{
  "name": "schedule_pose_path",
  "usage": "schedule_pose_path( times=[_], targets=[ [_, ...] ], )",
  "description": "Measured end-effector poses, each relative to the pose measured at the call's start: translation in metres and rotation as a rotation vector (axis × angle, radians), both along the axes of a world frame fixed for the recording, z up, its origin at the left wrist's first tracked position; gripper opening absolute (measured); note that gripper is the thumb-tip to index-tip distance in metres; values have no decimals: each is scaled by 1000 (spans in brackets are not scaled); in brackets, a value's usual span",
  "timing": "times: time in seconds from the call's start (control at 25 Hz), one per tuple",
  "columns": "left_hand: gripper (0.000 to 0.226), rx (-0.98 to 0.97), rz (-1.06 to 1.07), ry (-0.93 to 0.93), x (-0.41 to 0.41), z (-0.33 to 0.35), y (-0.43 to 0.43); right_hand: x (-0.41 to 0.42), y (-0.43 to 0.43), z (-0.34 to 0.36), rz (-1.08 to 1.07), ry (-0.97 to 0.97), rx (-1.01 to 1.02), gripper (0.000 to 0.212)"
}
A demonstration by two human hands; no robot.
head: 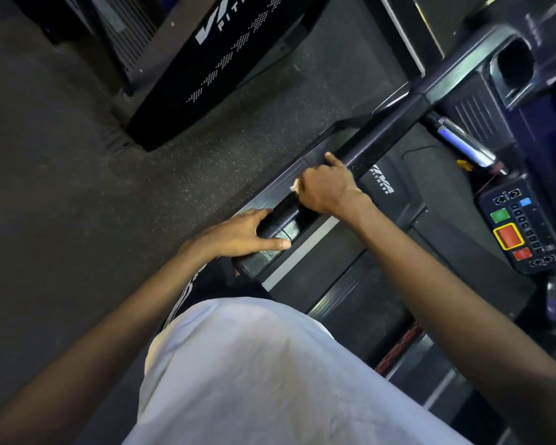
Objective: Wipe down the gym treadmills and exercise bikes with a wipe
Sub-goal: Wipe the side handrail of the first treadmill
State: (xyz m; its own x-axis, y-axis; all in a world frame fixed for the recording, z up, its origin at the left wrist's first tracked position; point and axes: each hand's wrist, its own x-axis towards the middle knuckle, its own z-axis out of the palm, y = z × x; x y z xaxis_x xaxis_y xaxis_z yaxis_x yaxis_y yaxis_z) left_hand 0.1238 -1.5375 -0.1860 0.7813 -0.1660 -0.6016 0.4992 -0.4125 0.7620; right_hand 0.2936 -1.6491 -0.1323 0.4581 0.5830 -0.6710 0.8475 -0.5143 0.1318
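white shirt (254, 380) fills the lower frame. left hand (244, 234) rests over the end of the treadmill handrail (382, 136), fingers straight, grip open. right hand (329, 191) sits further up the same rail, grip closed on a white wipe (294, 187) held against it, index finger extended. button console (523, 229) at right.

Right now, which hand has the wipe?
The right hand, with the white wipe showing under it; the left hand just rests bare on the handrail.
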Motion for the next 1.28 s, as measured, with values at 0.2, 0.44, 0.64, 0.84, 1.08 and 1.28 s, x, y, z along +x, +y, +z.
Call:
schedule_pose_path(
  times=[0.2,0.44,0.64,0.84,1.08,1.28],
  targets=[
    [100,-23,-7,24,2,2,1,-6,-46,-7,-125,-160,462,40],
    [112,-74,-22,103,5,0,7,-47,-92,-28,-576,-129,861,44],
    [73,-188,180,36,10,3,-2,-88,-82,-38,-833,-43,1036,49],
    [62,-179,195,-48,13,2,-6,-85,-53,-44,-1223,-4,1245,51],
    [65,-218,269,-66,17,1,-12,-70,-50,-42,-1486,109,1293,50],
    [58,-200,313,-79,25,5,-20,-99,-57,-47,-1562,241,1339,44]
  ],
)
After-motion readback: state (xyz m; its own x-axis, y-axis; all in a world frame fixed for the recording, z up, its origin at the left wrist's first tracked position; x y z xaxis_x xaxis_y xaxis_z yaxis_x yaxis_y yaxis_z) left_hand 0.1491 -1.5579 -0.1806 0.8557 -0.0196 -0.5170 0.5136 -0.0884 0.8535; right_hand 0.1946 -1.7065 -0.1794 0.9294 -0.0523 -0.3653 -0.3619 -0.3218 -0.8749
